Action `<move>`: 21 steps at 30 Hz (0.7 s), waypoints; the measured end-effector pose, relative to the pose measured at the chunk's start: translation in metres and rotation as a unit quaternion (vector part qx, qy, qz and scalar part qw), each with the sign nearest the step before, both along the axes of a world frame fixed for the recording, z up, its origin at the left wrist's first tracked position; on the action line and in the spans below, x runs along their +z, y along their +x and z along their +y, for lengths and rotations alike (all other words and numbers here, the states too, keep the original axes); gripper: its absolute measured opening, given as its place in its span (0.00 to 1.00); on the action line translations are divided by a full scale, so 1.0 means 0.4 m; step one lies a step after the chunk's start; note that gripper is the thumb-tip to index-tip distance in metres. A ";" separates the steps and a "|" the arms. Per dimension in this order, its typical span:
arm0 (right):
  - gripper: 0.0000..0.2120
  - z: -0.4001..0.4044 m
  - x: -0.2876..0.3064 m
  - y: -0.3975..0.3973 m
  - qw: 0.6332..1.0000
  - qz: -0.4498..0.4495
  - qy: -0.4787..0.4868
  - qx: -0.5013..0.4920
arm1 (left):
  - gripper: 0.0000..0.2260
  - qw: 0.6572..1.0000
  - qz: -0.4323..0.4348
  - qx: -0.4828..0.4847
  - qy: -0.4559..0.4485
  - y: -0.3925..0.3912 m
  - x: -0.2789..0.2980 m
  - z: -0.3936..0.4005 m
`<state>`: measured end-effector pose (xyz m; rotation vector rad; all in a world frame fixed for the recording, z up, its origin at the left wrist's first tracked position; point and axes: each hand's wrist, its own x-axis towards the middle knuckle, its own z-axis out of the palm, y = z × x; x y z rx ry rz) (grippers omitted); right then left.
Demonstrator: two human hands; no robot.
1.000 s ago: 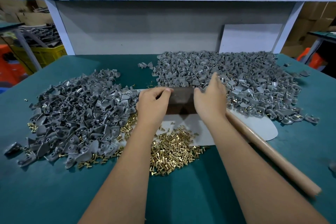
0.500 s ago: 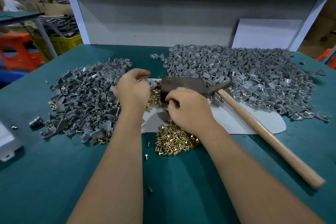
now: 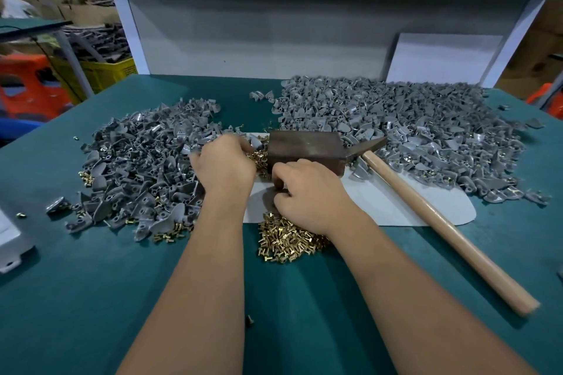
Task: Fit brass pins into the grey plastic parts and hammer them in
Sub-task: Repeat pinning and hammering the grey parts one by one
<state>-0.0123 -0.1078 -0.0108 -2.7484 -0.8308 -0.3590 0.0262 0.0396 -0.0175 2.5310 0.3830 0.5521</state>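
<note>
Left hand [image 3: 224,161] moved off the dark metal block [image 3: 306,151] over to the edge of the left pile of grey parts [image 3: 140,167], right hand [image 3: 307,192] drawn back from the block's far side to the brass pins [image 3: 286,237], fingers now curled, block uncovered

Both hands' fingertips curl out of sight: whatever the left hand [image 3: 224,163] or right hand [image 3: 307,192] holds is hidden. At nine o'clock, the edge crops a white box [image 3: 9,240].
</note>
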 end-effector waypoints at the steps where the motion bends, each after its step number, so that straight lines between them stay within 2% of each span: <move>1: 0.04 0.001 0.000 -0.001 1.000 0.000 0.001 0.000 | 0.19 1.000 -0.005 0.003 -0.006 0.000 0.001 0.001; 9: 0.04 0.002 0.000 -0.005 1.000 -0.004 0.004 0.000 | 0.18 0.999 -0.027 0.001 -0.026 -0.002 0.004 0.001; 14: 0.07 0.007 -0.001 -0.004 1.000 -0.023 0.001 0.003 | 0.17 0.986 -0.135 -0.022 -0.091 -0.004 0.010 -0.008; 16: 0.09 0.006 -0.004 -0.004 0.999 -0.038 -0.003 -0.006 | 0.14 0.970 -0.162 -0.065 -0.170 0.001 0.010 -0.019; 19: 0.09 0.004 -0.009 -0.003 0.999 -0.038 -0.001 -0.019 | 0.14 0.915 -0.170 -0.140 -0.337 0.005 0.014 -0.038; 21: 0.07 0.002 -0.011 -0.002 0.999 -0.029 0.008 -0.017 | 0.16 0.886 -0.166 -0.179 -0.395 0.005 0.016 -0.052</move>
